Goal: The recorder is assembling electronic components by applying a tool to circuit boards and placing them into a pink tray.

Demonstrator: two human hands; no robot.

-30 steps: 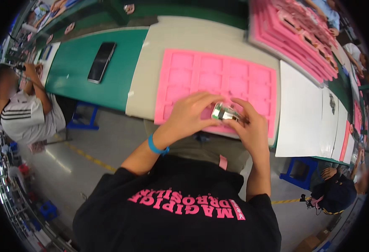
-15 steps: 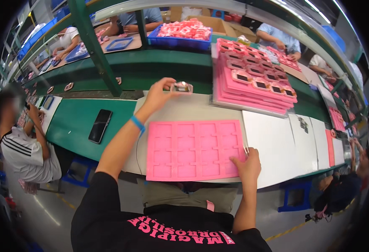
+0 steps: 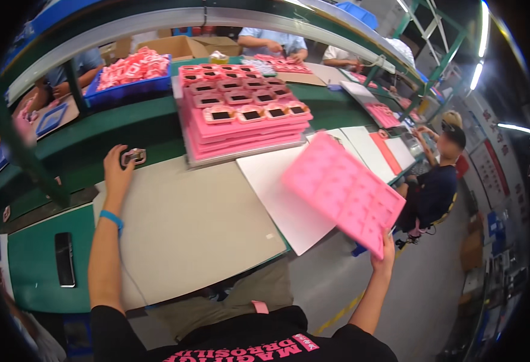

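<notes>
My left hand (image 3: 118,169), with a blue band on its wrist, reaches to the far edge of the beige work surface. Its fingers close on a small rounded device with a dark screen (image 3: 133,157), over the green ledge. At the right, my right hand (image 3: 384,252) grips the near corner of a pink foam tray (image 3: 344,192). The tray is lifted and tilted, its rows of shallow square recesses without devices in them. Beyond the surface stands a stack of pink trays (image 3: 244,134), its top layer filled with pink-and-white devices with dark screens.
White sheets (image 3: 289,196) lie right of the beige surface (image 3: 198,229). A black phone (image 3: 64,259) rests on the green mat at left. Behind the ledge is a blue bin (image 3: 126,90) of pink parts. A co-worker (image 3: 437,187) sits at the right; others work across the bench.
My right hand has lifted the pink tray off the beige surface and swung it right, tilting it. My left hand still holds the small device. The view has turned right.
</notes>
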